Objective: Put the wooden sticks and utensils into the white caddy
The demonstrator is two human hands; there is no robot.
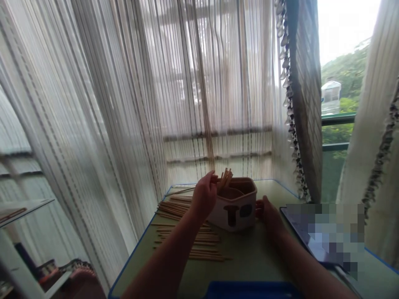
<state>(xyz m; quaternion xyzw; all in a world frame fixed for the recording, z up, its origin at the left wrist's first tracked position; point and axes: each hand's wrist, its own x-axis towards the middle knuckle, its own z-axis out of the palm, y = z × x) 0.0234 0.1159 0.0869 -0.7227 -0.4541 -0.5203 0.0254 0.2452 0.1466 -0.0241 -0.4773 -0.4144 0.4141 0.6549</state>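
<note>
A white container [222, 214] with a brown rim and brown and dark printed shapes stands on the table. Several thin wooden chopsticks [227, 177] lean up out of its left part. Over the left rim is my left hand [204, 197], its fingers curled against these chopsticks; its far side is hidden. My right hand [264, 211] presses bent fingers on the container's right wall, steadying contact partly out of sight. Left of the container, loose chopsticks [190, 236] lie in rough rows, partly covered by my left forearm.
The pale green table [246, 257] has a blue edge. A tablet-like device [307, 236], partly blurred out, lies at right. Something blue [249, 290] sits at the near edge. Sheer curtains [218, 104] hang behind, and a white shelf [25, 209] stands at left.
</note>
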